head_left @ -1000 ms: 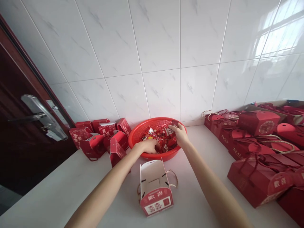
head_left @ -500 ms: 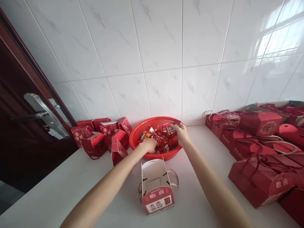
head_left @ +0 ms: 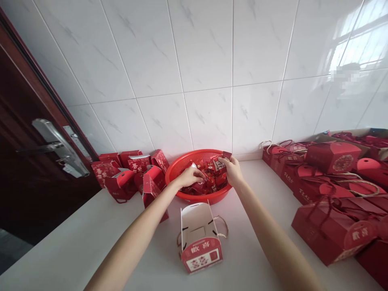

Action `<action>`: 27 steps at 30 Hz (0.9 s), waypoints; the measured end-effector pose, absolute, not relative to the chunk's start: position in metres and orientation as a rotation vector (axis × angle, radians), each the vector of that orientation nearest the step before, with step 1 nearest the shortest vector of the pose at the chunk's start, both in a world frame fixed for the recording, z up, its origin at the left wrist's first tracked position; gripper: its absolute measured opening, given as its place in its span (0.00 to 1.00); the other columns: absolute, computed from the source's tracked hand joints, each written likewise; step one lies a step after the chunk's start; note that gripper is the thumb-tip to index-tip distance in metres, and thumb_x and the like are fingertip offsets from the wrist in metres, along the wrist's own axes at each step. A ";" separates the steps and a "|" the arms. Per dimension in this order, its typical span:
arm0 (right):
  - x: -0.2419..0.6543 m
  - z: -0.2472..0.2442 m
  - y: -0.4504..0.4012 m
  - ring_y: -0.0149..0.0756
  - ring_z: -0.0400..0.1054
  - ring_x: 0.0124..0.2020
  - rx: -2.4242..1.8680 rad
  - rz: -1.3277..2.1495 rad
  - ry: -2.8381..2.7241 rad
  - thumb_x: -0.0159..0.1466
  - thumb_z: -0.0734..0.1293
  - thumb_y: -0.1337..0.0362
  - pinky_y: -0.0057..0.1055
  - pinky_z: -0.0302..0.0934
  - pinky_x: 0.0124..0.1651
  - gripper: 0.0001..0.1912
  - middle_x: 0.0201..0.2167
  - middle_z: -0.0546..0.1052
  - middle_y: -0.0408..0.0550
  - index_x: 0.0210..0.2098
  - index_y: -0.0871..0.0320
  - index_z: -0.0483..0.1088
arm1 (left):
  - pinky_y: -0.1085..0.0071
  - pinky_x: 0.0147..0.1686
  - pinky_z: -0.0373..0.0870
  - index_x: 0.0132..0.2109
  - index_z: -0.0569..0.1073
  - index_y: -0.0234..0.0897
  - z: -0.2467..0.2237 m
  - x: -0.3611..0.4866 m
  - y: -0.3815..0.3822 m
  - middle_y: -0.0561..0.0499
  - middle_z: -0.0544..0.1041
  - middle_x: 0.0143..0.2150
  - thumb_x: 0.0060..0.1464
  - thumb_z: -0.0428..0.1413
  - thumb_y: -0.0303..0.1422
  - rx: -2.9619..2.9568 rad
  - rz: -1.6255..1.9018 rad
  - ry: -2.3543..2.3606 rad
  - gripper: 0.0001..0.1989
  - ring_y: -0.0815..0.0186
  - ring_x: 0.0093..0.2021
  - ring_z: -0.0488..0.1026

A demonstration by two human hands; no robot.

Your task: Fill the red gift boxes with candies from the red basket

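A red plastic basket [head_left: 178, 161] against the wall holds many small red-wrapped packets [head_left: 210, 178]. Over its left part, my left hand [head_left: 191, 177] is closed with fingertips pinching a red packet [head_left: 198, 186]. At the basket's right side my right hand [head_left: 233, 169] grips a dark red packet [head_left: 226, 155], which sticks up above the thumb and fingers. Just in front of the basket stands an open gift box [head_left: 201, 252], white inside, with rope handles at its sides.
Several small red boxes [head_left: 124, 184] stand to the left of the basket. Many red handled boxes [head_left: 321, 230] fill the right side, with a carton [head_left: 380, 151] behind them. A dark door with a metal handle [head_left: 59, 147] is at the left; a tiled wall [head_left: 206, 117] rises behind.
My left hand has lifted slightly out of the packets and moved a little up and left, now with a red packet at its fingertips. My right hand has barely moved.
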State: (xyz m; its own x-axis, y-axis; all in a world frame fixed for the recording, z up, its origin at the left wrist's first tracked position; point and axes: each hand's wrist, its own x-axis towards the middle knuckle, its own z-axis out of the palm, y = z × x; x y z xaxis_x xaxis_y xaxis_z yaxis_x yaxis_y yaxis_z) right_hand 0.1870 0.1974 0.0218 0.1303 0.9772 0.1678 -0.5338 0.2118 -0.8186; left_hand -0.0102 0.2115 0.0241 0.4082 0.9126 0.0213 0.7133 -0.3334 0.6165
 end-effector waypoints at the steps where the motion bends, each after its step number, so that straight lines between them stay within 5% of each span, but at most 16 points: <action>1: 0.187 0.022 0.198 0.36 0.70 0.27 -0.684 1.226 -0.816 0.43 0.77 0.59 0.33 0.66 0.33 0.15 0.23 0.75 0.41 0.24 0.55 0.68 | 0.68 0.47 0.74 0.39 0.82 0.36 0.024 -0.010 0.213 0.49 0.84 0.39 0.48 0.58 0.28 2.114 0.550 1.362 0.11 0.61 0.41 0.79; 13: 0.187 0.020 0.199 0.36 0.70 0.27 -0.695 1.221 -0.832 0.43 0.77 0.59 0.32 0.67 0.33 0.15 0.23 0.75 0.41 0.24 0.55 0.69 | 0.64 0.47 0.76 0.50 0.78 0.35 0.023 -0.011 0.211 0.46 0.82 0.48 0.48 0.56 0.21 1.910 0.870 1.252 0.20 0.60 0.48 0.78; 20: 0.187 0.020 0.199 0.37 0.71 0.27 -0.699 1.237 -0.836 0.44 0.77 0.59 0.33 0.67 0.33 0.15 0.23 0.76 0.41 0.25 0.55 0.69 | 0.65 0.47 0.77 0.52 0.76 0.36 0.025 -0.012 0.210 0.46 0.80 0.52 0.39 0.58 0.17 1.855 0.921 1.243 0.30 0.56 0.56 0.75; 27: 0.187 0.021 0.199 0.35 0.70 0.26 -0.688 1.252 -0.817 0.44 0.76 0.61 0.32 0.66 0.32 0.14 0.22 0.75 0.39 0.25 0.55 0.69 | 0.60 0.52 0.74 0.46 0.78 0.34 0.023 -0.012 0.211 0.45 0.81 0.52 0.43 0.58 0.19 1.794 0.966 1.271 0.20 0.56 0.53 0.77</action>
